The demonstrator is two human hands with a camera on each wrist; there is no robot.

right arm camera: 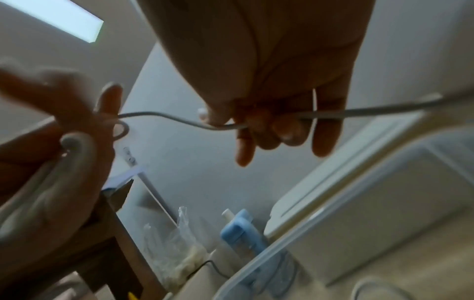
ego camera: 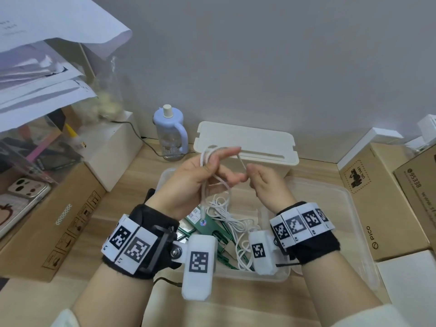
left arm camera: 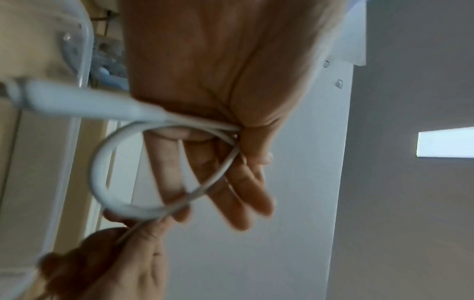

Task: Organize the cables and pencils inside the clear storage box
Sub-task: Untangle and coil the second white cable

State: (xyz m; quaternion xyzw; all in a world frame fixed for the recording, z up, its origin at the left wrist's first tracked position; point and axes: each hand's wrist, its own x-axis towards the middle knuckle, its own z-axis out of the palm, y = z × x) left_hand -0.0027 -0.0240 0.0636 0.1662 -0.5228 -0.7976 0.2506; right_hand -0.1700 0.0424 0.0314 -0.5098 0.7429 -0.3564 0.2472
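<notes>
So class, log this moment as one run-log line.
left hand: holds coiled white cable | right hand: pinches cable | clear box: below

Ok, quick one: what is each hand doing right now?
Left hand: holds loops of the white cable wound round its fingers.
Right hand: pinches the same cable's free strand.

Grey wall (ego camera: 283, 55), wooden desk (ego camera: 141, 175), perhaps ceiling light (left arm camera: 446, 142)
</notes>
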